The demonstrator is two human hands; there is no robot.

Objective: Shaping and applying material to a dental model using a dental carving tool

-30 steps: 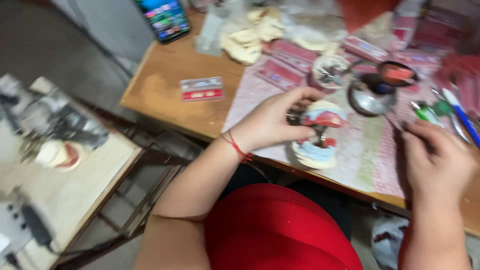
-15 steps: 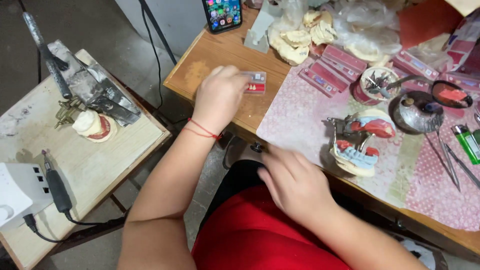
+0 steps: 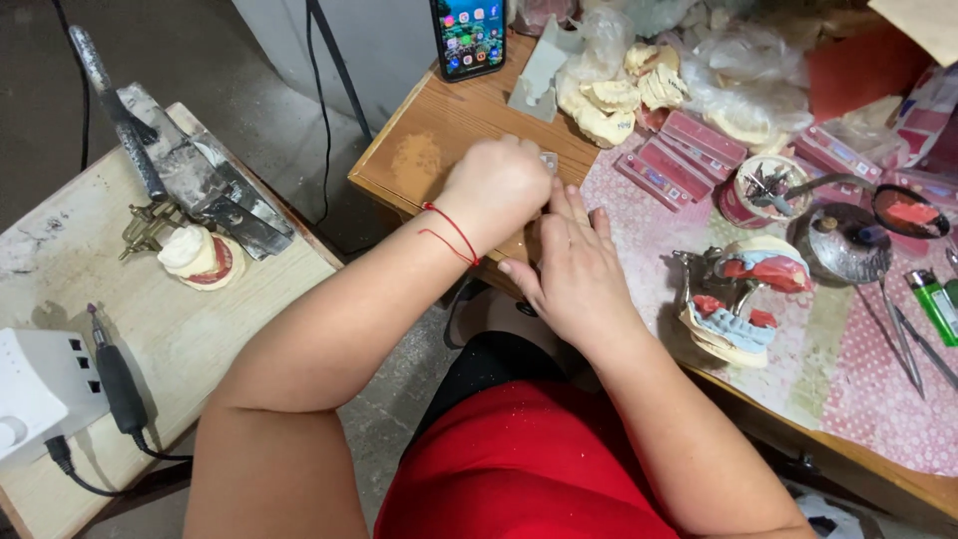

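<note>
Small flat card [image 3: 548, 160] mostly hidden, axis unclear; left hand [image 3: 496, 187] and right hand [image 3: 571, 268] together over it, grip indiscernible.

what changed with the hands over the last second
The left hand let go of the dental model on its articulator and moved left to the small flat card near the wooden table's edge. The right hand came up beside it, fingers touching the same spot. The model, phone and red trays stayed put.
</note>
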